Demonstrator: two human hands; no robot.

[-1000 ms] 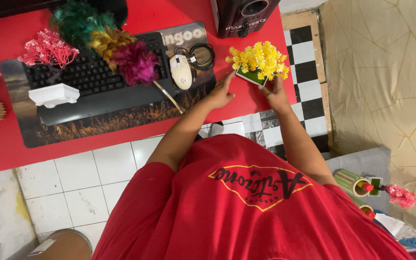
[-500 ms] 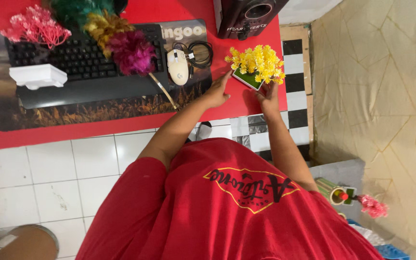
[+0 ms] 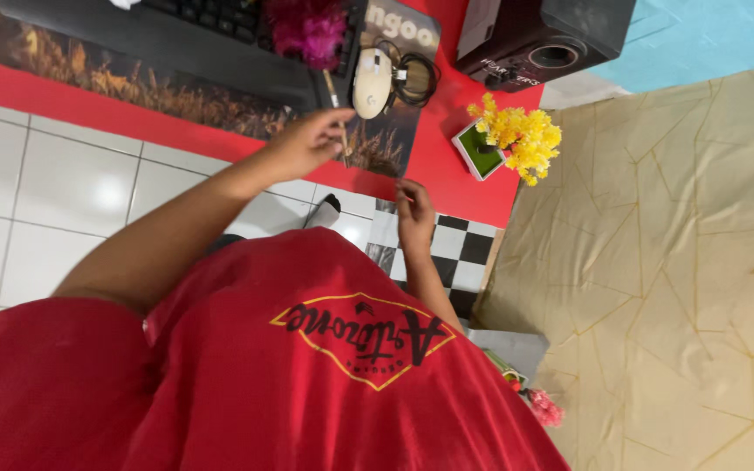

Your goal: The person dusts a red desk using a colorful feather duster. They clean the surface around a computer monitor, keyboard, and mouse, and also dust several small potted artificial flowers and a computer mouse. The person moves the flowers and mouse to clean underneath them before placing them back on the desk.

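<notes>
My left hand (image 3: 307,139) reaches over the front edge of the red desk (image 3: 447,179), and its fingers lie across the thin stick (image 3: 335,87) of a magenta feather duster (image 3: 307,26). Whether they grip the stick does not show. My right hand (image 3: 414,208) hovers at the desk's front edge, empty, fingers loosely apart. It is a short way left of and below a small white square pot (image 3: 479,157) of yellow artificial flowers (image 3: 521,135), which stands alone on the desk.
A white mouse (image 3: 372,81) with a coiled black cable (image 3: 416,77) sits on a printed desk mat (image 3: 176,87) beside a black keyboard (image 3: 211,22). A black speaker (image 3: 543,35) stands behind the flowers. Below are white tiles, checkered floor (image 3: 460,249) and a beige patterned surface (image 3: 656,262).
Both hands have let go of the yellow flower pot. My left hand moved left to the duster's stick, my right hand drew back to the desk edge. The view swung right and tilted.
</notes>
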